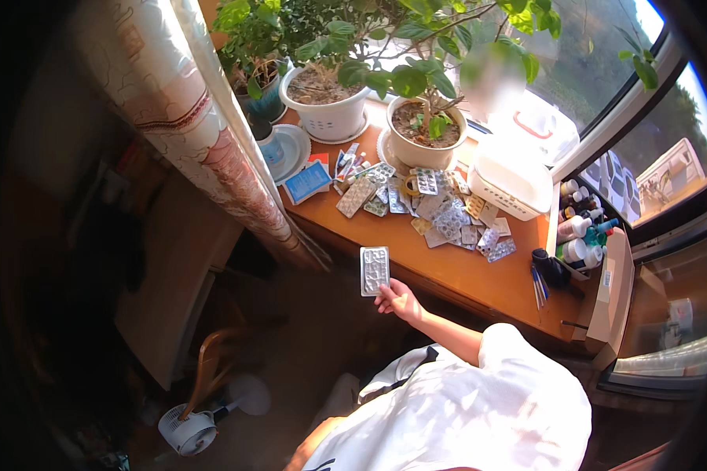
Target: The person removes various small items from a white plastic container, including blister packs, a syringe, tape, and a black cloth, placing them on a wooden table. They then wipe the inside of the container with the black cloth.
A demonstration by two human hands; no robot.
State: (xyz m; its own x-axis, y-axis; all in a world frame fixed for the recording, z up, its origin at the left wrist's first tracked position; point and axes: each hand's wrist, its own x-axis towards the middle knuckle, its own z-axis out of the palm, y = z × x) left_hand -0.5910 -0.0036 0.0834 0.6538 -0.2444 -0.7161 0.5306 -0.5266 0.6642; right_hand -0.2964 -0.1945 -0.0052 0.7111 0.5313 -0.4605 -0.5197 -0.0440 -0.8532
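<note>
My right hand (396, 299) holds a silver blister pack (375, 268) by its lower right corner, just off the front edge of the wooden desk (448, 268). Rows of raised pockets show on the pack; whether they hold pills I cannot tell. My left hand is out of view, with only part of that forearm (317, 438) at the bottom edge. On the desk beyond the pack lies a heap of blister packs (448, 218), mostly silver, some yellowish. Several small tubes (349, 162) and a blue box (307, 182) lie left of the heap.
Potted plants (427, 126) line the window side. A white plastic basket (509, 185) stands behind the heap. At the right are a box of bottles (583, 235), pens (539, 287) and an open carton (607, 300). A curtain (212, 135) hangs left; a white fan (188, 428) stands below.
</note>
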